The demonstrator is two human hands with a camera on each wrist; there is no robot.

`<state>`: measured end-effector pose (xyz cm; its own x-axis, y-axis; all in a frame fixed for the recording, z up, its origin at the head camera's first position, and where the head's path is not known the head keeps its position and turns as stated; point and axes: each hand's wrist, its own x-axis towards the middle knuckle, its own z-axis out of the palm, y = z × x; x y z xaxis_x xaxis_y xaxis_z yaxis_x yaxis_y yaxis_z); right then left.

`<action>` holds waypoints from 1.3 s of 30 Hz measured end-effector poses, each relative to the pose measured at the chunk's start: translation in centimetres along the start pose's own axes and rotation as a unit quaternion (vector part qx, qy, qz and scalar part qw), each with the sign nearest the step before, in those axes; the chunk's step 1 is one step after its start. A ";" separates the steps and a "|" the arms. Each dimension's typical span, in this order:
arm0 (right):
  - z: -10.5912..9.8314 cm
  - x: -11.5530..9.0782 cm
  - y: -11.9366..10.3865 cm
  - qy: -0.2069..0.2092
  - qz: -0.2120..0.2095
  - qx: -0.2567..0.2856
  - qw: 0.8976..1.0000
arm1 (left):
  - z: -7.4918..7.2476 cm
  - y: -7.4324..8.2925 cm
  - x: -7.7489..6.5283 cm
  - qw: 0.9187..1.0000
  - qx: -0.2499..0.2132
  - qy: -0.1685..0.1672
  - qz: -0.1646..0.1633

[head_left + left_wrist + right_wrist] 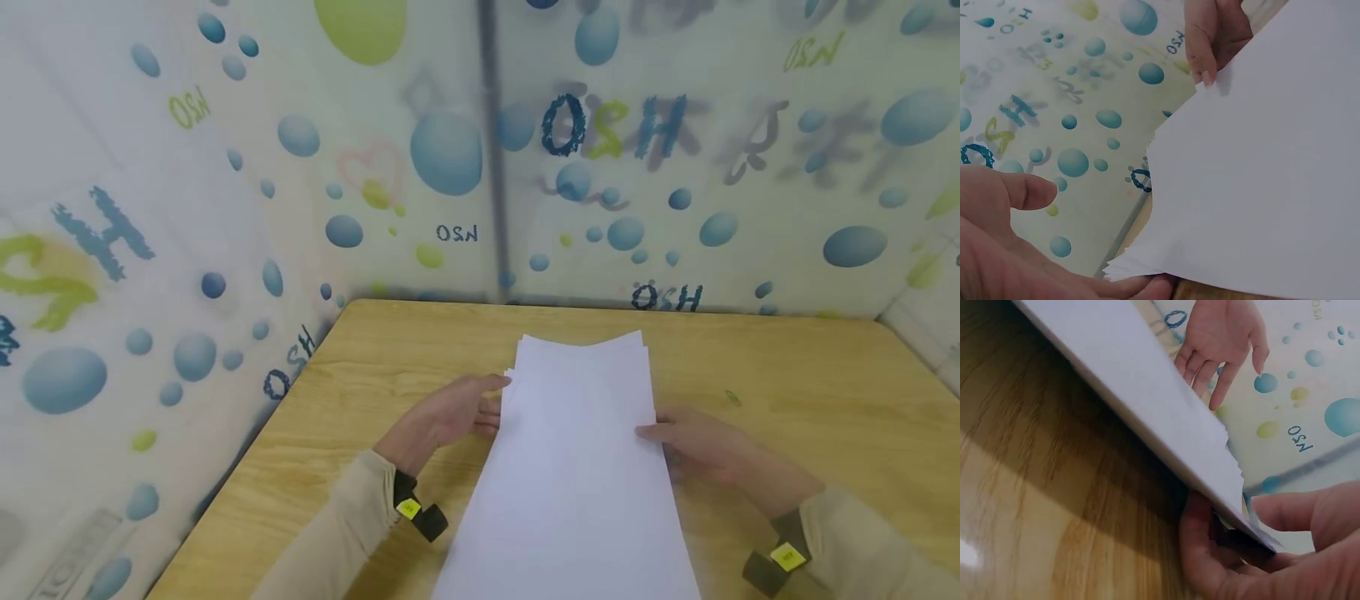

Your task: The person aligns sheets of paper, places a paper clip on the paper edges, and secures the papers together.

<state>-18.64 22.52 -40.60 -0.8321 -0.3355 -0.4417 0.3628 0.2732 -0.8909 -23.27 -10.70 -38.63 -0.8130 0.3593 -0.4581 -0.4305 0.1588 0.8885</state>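
Note:
A stack of white paper sheets (581,475) stretches from mid-table toward the camera, its far end curved up at the corners and its sheets uneven there. My right hand (712,450) holds the right edge, thumb on top and fingers curled beneath, as the right wrist view also shows around the paper (1141,394). At the left edge is my left hand (450,412). In the left wrist view the left hand (1004,231) has its thumb lifted away from the paper (1254,169), while its fingertips touch the uneven edge from below.
The sheets are over a light wooden table (810,375). A small green mark (732,398) shows on the wood to the right. A pale curtain (675,167) with blue and green bubbles and lettering hangs behind and along the left. Each wrist wears a black strap with a camera.

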 end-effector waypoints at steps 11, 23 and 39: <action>0.1 -0.1 0.7 0.037 -0.022 -0.020 0.999 | 0.4 -0.1 0.0 1.000 -0.027 -0.003 0.002; 0.0 0.2 1.3 0.060 -0.012 -0.036 0.997 | 1.0 -1.4 0.8 1.000 -0.008 -0.022 0.005; -0.7 -1.0 -1.4 0.145 -0.098 -0.130 0.976 | 2.1 -1.8 1.2 0.994 -0.068 -0.053 0.065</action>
<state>-18.64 23.07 -38.82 -0.9723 -0.1459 -0.1828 0.0967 0.4609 -0.8822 -22.68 -8.60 -40.76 -0.8228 0.4646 -0.3273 -0.3788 -0.0190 0.9253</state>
